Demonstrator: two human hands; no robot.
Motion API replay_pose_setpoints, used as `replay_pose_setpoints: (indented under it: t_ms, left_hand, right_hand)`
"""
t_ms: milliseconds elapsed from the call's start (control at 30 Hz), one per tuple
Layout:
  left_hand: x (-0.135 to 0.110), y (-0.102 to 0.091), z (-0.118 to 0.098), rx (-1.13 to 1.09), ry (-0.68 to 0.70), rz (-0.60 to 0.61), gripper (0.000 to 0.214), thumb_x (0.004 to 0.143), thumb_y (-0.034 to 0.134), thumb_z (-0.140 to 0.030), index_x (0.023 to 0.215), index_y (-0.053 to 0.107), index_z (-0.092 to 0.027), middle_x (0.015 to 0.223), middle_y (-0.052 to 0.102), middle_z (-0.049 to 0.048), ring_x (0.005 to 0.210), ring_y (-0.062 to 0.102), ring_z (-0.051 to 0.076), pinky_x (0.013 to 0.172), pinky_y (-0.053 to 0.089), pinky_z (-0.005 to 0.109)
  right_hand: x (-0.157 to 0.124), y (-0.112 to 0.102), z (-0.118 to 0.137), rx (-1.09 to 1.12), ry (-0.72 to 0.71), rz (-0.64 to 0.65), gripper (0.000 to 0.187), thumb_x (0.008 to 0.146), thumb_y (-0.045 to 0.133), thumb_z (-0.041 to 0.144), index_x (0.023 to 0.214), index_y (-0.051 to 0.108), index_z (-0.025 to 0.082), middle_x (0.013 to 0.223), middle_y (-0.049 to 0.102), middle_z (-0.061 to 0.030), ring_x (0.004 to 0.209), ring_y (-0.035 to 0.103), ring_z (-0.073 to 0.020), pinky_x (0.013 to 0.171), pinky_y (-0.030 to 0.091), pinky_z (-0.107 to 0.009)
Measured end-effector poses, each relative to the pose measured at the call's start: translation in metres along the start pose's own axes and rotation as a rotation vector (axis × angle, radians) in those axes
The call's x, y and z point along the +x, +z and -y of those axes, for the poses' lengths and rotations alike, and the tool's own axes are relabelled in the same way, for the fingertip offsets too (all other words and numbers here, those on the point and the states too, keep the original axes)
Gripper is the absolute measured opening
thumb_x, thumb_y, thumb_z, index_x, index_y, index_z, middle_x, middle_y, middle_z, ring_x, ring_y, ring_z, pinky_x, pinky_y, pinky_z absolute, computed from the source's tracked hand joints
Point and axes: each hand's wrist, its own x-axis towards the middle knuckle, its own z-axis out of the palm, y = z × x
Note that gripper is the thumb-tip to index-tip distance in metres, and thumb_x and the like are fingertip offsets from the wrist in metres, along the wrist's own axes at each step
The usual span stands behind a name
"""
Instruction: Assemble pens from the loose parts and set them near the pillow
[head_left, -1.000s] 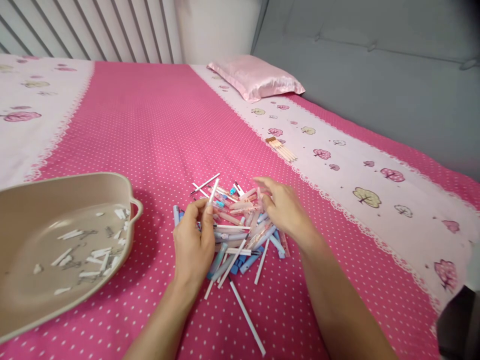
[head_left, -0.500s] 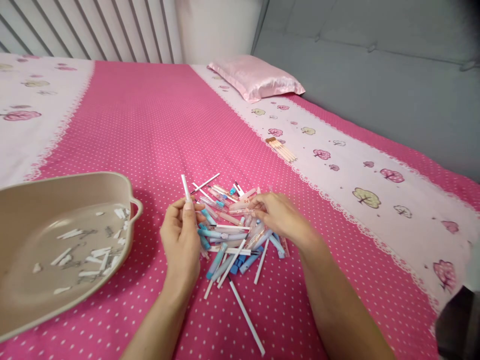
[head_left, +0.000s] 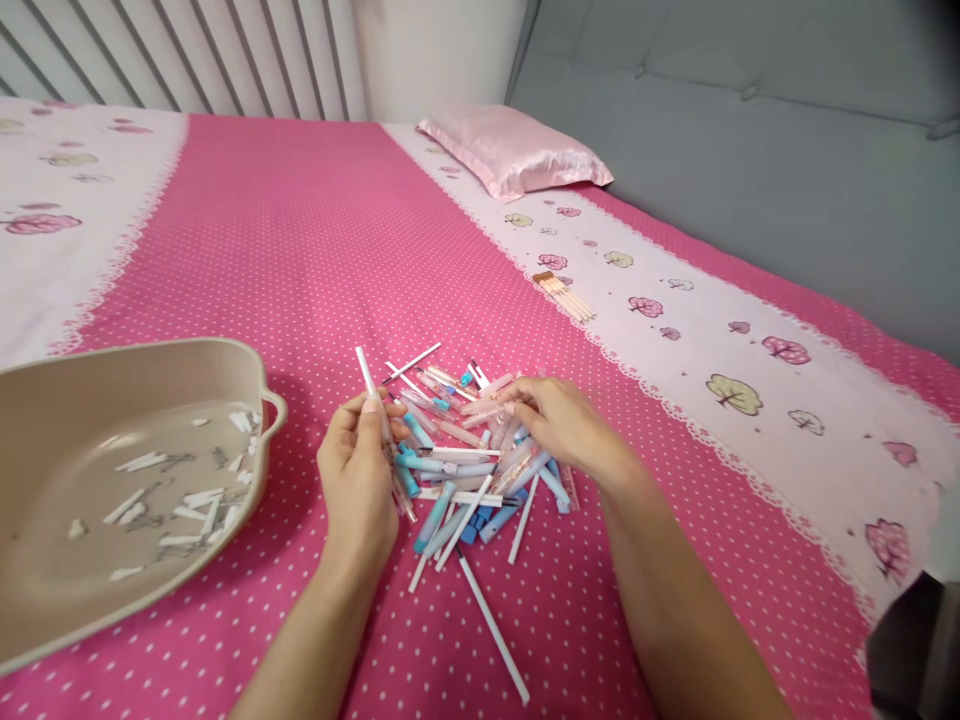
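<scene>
Pinched upright between the thumb and fingers of my left hand [head_left: 358,450] is a slim pen [head_left: 366,370]; its white end sticks up and its lower part is partly hidden by the hand. To the right, my right hand [head_left: 559,420] reaches into a loose pile of pen parts [head_left: 457,468], its fingers bent and closed at the end of a pink pen barrel [head_left: 484,405]. Clear, pink and blue barrels make up the pile, along with blue caps and thin white sticks with dark tips. One white stick [head_left: 493,628] lies apart at the near side.
A beige basin [head_left: 259,375] with a side handle stands at the left, small white pieces and thin metal bits [head_left: 202,505] inside. Several wooden-coloured sticks with brown ends [head_left: 564,295] lie on the pink dotted bedspread [head_left: 300,250]. A pink pillow [head_left: 517,150] rests farther back.
My left hand has tilted the pen slightly to the left. The right hand's fingers have shifted a little up and away over the pink barrels. The camera view moved slightly.
</scene>
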Motion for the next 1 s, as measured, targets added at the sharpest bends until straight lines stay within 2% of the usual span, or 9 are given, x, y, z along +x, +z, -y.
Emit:
replay_pose_setpoints:
  t_ms: [233, 433, 567, 767, 1000]
  left_hand:
    - [0.0, -0.001, 0.001, -0.007, -0.002, 0.005, 0.027, 0.077, 0.063, -0.039, 0.091, 0.061, -0.017, 0.067, 0.06, -0.0016, 0.051, 0.052, 0.009, 0.044, 0.041, 0.018]
    - [0.001, 0.0, 0.001, -0.002, -0.005, 0.003, 0.026, 0.078, 0.062, -0.038, 0.092, 0.061, -0.017, 0.068, 0.06, -0.001, 0.051, 0.052, 0.009, 0.043, 0.04, 0.018]
    - [0.0, 0.0, 0.001, 0.0, -0.008, -0.001, 0.025, 0.079, 0.061, -0.038, 0.093, 0.06, -0.017, 0.068, 0.06, -0.0007, 0.052, 0.052, 0.009, 0.043, 0.04, 0.018]
    - [0.0, 0.0, -0.003, -0.028, -0.003, -0.012, 0.02, 0.078, 0.062, -0.035, 0.087, 0.06, -0.017, 0.065, 0.059, -0.0018, 0.051, 0.052, 0.008, 0.043, 0.04, 0.017]
    - [0.007, -0.003, -0.008, -0.104, -0.003, -0.063, 0.013, 0.073, 0.064, -0.028, 0.075, 0.059, -0.015, 0.063, 0.059, -0.0022, 0.049, 0.05, 0.006, 0.046, 0.042, 0.016]
  right_hand:
    - [0.0, -0.003, 0.001, 0.081, -0.018, -0.009, 0.031, 0.085, 0.046, 0.01, 0.1, 0.071, 0.021, 0.1, 0.072, -0.0029, 0.084, 0.065, -0.0167, 0.074, 0.045, -0.026]
    - [-0.001, -0.008, 0.005, 0.126, 0.022, -0.01, 0.035, 0.085, 0.043, 0.009, 0.102, 0.072, 0.022, 0.096, 0.073, -0.0022, 0.077, 0.065, -0.0159, 0.076, 0.046, -0.028]
    - [0.0, -0.008, 0.002, 0.177, 0.045, -0.077, 0.034, 0.084, 0.045, 0.01, 0.102, 0.072, 0.02, 0.088, 0.074, -0.0023, 0.079, 0.068, -0.018, 0.078, 0.048, -0.03]
    - [0.004, -0.002, -0.007, 0.251, 0.041, -0.185, 0.032, 0.084, 0.049, 0.012, 0.107, 0.07, 0.018, 0.104, 0.072, -0.0048, 0.093, 0.068, -0.02, 0.084, 0.05, -0.032]
    - [0.005, 0.0, -0.011, 0.202, 0.084, -0.249, 0.03, 0.083, 0.051, 0.014, 0.106, 0.071, 0.017, 0.107, 0.071, -0.0063, 0.101, 0.066, -0.0217, 0.09, 0.049, -0.034]
